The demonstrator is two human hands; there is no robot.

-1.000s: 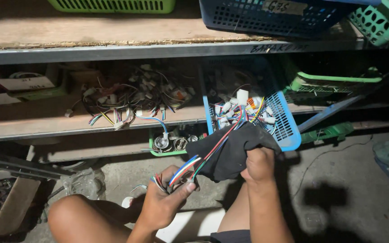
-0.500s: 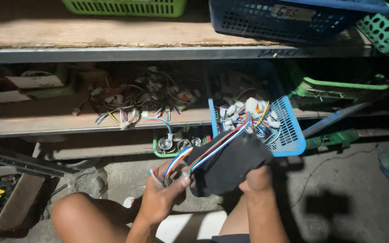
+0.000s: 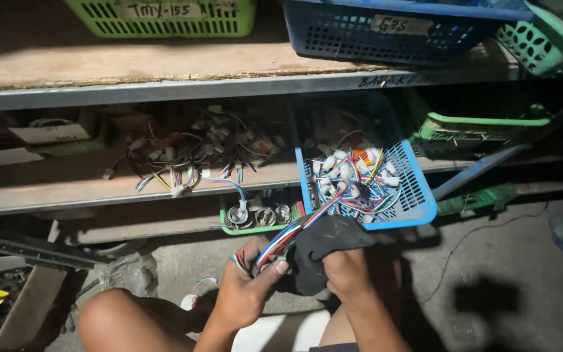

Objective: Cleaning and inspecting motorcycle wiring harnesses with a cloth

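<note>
My left hand (image 3: 245,287) grips a bundle of coloured wires (image 3: 280,240) that runs up and to the right into a blue plastic basket (image 3: 418,195). My right hand (image 3: 345,274) holds a dark cloth (image 3: 324,244) bunched around the same wires, just right of the left hand. The basket juts out from the lower shelf, tilted forward, and is filled with several white connectors and tangled wires (image 3: 350,179). My bare knee (image 3: 109,319) shows at the lower left.
A pile of wire harnesses (image 3: 197,153) lies on the lower wooden shelf. A small green tray with round metal parts (image 3: 255,215) sits under it. Green and blue baskets (image 3: 164,16) stand on the top shelf. A green tray (image 3: 483,127) sits right; concrete floor below.
Both hands dropped lower and drew the wires and cloth down and away from the blue basket. The cloth is now bunched more tightly in my right hand.
</note>
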